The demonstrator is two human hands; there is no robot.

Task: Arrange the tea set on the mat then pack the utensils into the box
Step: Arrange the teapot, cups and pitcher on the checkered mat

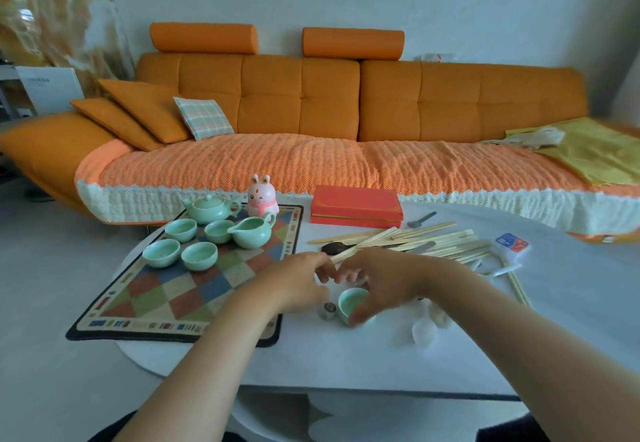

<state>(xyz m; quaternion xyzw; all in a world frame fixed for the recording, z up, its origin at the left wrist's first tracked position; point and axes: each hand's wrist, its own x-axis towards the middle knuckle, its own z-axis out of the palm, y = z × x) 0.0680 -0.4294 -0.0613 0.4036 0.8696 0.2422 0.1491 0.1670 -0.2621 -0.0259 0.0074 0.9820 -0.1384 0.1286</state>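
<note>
On the checkered mat (pixel 166 298) stand a pale green teapot (pixel 209 208), a green pitcher (pixel 254 232) and several green cups (pixel 181 229). One more green cup (pixel 349 300) sits on the white table, right of the mat. My right hand (pixel 379 280) curls round that cup, thumb at its near side. My left hand (pixel 299 280) hovers just left of it with fingers loosely bent, holding nothing I can see. Behind the hands lies a heap of wooden chopsticks (pixel 426 239), with a dark spoon (pixel 334 248) and a metal spoon (pixel 420 220). The red box (pixel 356 206) stands shut at the back.
A pink rabbit figure (pixel 262 196) stands at the mat's far edge. A small round lid-like item (pixel 328 309) lies left of the cup. Plastic spoons (pixel 424 329) and a blue-red card (pixel 512 243) lie to the right. An orange sofa (pixel 311 112) is beyond the table.
</note>
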